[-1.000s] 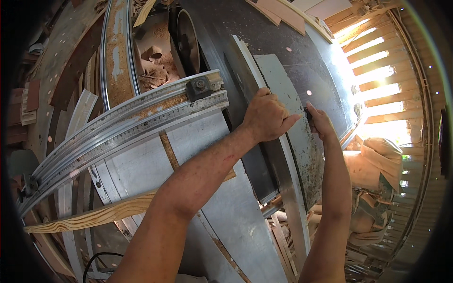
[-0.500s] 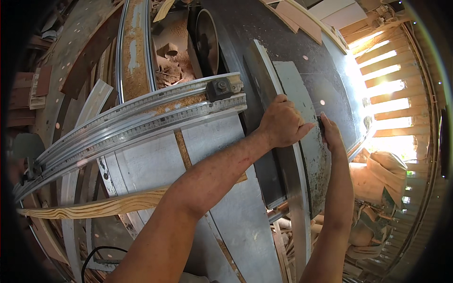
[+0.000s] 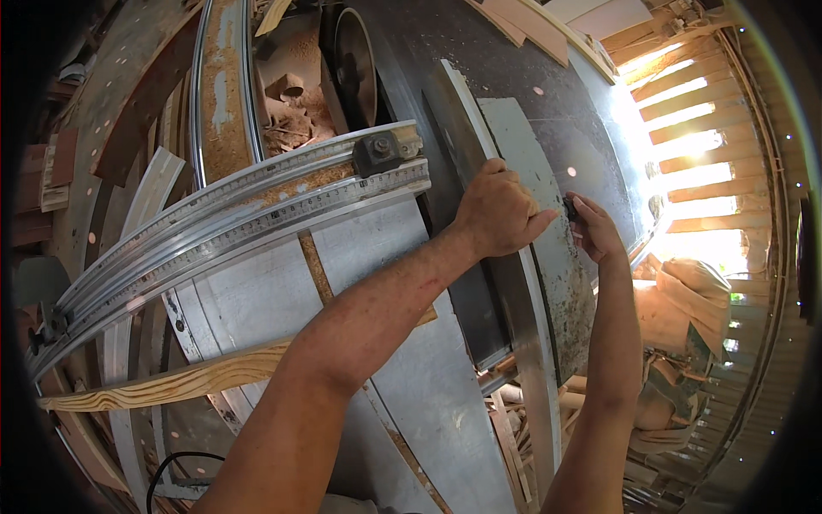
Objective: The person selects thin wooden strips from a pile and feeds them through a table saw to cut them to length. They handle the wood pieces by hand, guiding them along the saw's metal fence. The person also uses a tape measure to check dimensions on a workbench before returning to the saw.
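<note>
My left hand (image 3: 501, 210) is closed over the long metal fence (image 3: 522, 300) on the dark saw table (image 3: 582, 146), thumb stretched to the right. Beside the fence lies a worn grey-green metal plate (image 3: 556, 283). At that plate's right edge, the bent fingers of my right hand (image 3: 598, 230) pinch a small dark knob (image 3: 569, 207), which they partly cover. Both forearms reach up from the lower edge, the left one crossing over the pale metal sliding table (image 3: 372, 248).
A ruled aluminium rail (image 3: 257, 218) with a black stop block (image 3: 378, 154) crosses to the left. Behind it are a round metal disc (image 3: 355, 68) and wood shavings (image 3: 295, 120). A wooden strip (image 3: 171, 381) lies left of my left arm. Boards (image 3: 522, 21) lie at the far side.
The whole view has shifted a little, so things sit further left and up. My right fingers have shifted around the knob. My left hand keeps its grip on the fence.
</note>
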The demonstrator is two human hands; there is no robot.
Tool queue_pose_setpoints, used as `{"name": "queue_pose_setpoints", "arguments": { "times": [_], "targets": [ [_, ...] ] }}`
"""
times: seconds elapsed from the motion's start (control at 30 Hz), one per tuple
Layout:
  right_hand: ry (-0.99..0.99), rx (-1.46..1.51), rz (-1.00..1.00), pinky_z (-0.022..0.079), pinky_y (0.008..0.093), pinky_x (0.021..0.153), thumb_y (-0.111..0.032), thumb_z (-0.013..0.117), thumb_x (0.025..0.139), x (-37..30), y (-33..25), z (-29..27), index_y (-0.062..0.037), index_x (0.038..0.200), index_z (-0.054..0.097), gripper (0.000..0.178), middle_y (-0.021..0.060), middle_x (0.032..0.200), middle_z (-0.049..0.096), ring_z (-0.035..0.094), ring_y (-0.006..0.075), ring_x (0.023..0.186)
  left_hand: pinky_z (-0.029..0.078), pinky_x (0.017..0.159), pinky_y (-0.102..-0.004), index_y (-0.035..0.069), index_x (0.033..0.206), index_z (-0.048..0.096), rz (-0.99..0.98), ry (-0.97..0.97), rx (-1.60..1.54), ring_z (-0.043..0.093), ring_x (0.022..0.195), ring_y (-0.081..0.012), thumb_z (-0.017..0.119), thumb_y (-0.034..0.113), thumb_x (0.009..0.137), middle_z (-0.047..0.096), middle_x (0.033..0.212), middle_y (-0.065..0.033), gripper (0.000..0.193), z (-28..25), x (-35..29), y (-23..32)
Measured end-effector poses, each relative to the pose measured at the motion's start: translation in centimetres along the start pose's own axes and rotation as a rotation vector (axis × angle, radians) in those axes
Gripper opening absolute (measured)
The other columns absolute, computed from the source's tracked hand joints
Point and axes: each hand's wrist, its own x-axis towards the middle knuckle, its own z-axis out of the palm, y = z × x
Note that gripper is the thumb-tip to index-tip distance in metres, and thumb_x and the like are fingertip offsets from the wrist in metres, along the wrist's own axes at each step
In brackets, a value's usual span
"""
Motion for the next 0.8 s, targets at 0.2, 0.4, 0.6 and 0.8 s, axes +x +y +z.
{"name": "queue_pose_setpoints", "arguments": {
  "times": [0.2, 0.4, 0.6, 0.8],
  "targets": [
    [0.098, -0.523, 0.119, 0.038, 0.0235, 0.041, -0.044, 0.06, 0.097, 0.1, -1.8, 0.7, -0.004, 0.089, 0.066, 0.041, -0.0011, 0.068, 0.057, 0.05, 0.0083, 0.05, 0.038, 0.079, -0.0354, 0.011, 0.05, 0.062, -0.006, 0.007, -0.041, 0.051, 0.057, -0.0201, 0.062, 0.037, 0.09, 0.055, 0.051, -0.0034, 0.048, 0.1, 0.1, 0.3],
    [0.005, 0.02, 0.001, 0.038, 0.0224, 0.043, -0.039, 0.065, 0.095, 1.0, 1.5, -0.9, -0.0001, 0.095, 0.068, 0.039, 0.0001, 0.071, 0.061, 0.05, 0.0069, 0.051, 0.036, 0.079, -0.0346, 0.012, 0.05, 0.061, -0.029, -0.013, -0.027, 0.049, 0.055, -0.0187, 0.061, 0.038, 0.091, 0.054, 0.05, -0.0025, 0.049, -0.3, 0.1, -0.1],
    [-0.002, 0.017, -0.101, 0.046, 0.0269, 0.052, -0.025, 0.064, 0.096, 1.4, 1.8, -1.0, 0.0016, 0.113, 0.065, 0.032, 0.002, 0.079, 0.064, 0.058, 0.0121, 0.062, 0.036, 0.08, -0.0352, 0.012, 0.05, 0.061, -0.001, -0.01, -0.064, 0.049, 0.055, -0.0181, 0.061, 0.039, 0.092, 0.054, 0.05, -0.0019, 0.049, 0.0, 0.2, 0.5],
    [0.289, -0.712, -0.482, 0.051, 0.0391, 0.07, -0.021, 0.061, 0.094, -13.9, 1.6, 2.4, -0.002, 0.105, 0.064, 0.022, 0.015, 0.085, 0.067, 0.066, 0.0269, 0.075, 0.037, 0.08, -0.0357, 0.012, 0.051, 0.062, -0.042, -0.094, 0.012, 0.052, 0.058, -0.0193, 0.06, 0.04, 0.092, 0.057, 0.052, -0.0023, 0.05, -0.8, -0.2, -0.2]
  ]
}}
